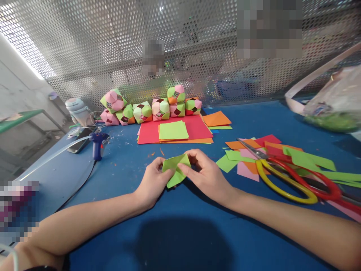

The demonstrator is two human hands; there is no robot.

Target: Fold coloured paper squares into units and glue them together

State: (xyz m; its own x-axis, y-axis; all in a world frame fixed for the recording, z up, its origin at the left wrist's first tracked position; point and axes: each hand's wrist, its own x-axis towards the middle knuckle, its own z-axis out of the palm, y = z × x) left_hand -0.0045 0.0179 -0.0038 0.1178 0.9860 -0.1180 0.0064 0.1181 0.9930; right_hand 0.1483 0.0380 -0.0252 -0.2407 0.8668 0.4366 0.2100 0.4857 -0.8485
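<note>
A small piece of green paper [175, 177], creased and partly folded, is held above the blue table between my two hands. My left hand [152, 180] pinches its left edge, thumb on top and fingers curled behind. My right hand [207, 173] grips the right side the same way, its thumb pressing on the paper's face. Just beyond my hands lies a stack of green square sheets [173, 130], resting on larger red sheets [197, 128].
Folded paper balls [160, 109] line the back by a perforated metal screen [113, 49]. Left are a blue glue gun [97, 145], a phone [81, 140] and a cup [79, 111]. Right lie paper scraps [248, 169], scissors [284, 184] and a clear bag [335, 101].
</note>
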